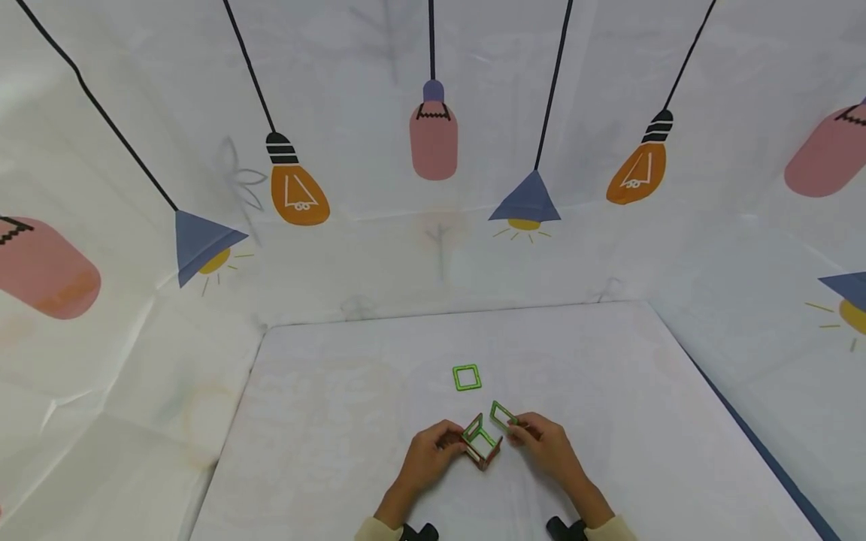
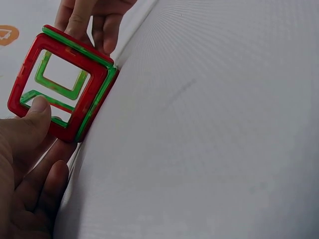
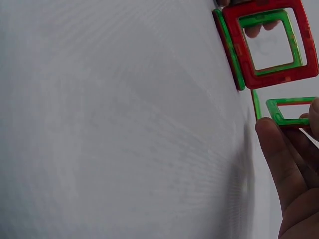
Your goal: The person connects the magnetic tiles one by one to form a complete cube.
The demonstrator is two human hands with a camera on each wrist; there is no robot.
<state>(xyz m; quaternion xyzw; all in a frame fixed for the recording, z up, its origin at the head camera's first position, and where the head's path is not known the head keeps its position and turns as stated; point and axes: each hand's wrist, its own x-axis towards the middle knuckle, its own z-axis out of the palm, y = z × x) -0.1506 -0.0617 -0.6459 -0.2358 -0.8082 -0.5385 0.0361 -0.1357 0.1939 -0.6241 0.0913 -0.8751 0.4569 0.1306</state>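
My left hand (image 1: 431,453) grips the side of a partly built box of red and green square frame tiles (image 1: 483,460). Its thumb lies against a red tile (image 2: 28,64) in the left wrist view. The box has upright sides around a green bottom tile and stands on the white table. To its right, my right hand (image 1: 546,446) pinches a single green-and-red square tile (image 1: 499,414) between thumb and fingers. That tile is tilted and apart from the box, as the right wrist view shows with a gap between the box and the held tile (image 3: 279,119).
A loose green square tile (image 1: 467,377) lies flat beyond the hands. The white tabletop (image 1: 338,421) meets a pale sheet wall (image 1: 379,255) printed with hanging lamps at its back edge. A dark blue strip (image 1: 764,451) runs along the right edge.
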